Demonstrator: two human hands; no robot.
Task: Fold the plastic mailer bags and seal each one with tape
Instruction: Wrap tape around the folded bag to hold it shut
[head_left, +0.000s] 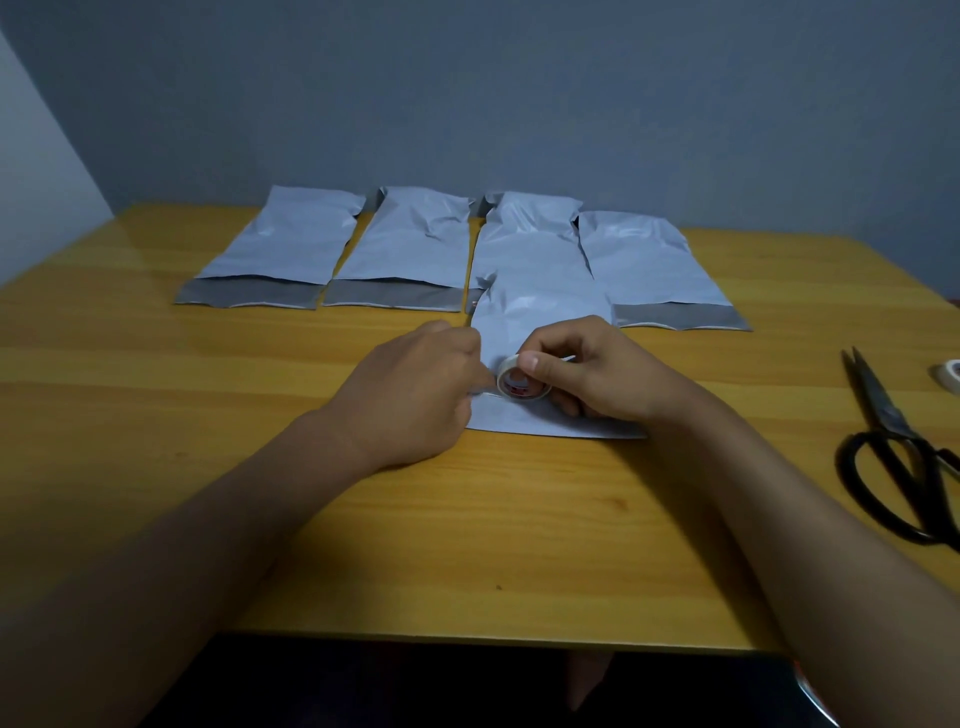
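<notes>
A folded white mailer bag (540, 306) lies in the middle of the wooden table (208, 395). My right hand (602, 374) grips a small roll of clear tape (519, 387) over the bag's near half, thumb on top of the roll. My left hand (415, 384) pinches the tape's free end (483, 392) just left of the roll, at the bag's left edge. Behind lie several unfolded mailer bags in a row: one at far left (280, 244), one beside it (410, 244), one in the centre (530, 228), partly under the folded bag, and one at right (649, 265).
Black scissors (898, 452) lie shut at the table's right side, points away from me. A second roll of tape (950, 374) sits at the right frame edge. A grey wall stands behind the table.
</notes>
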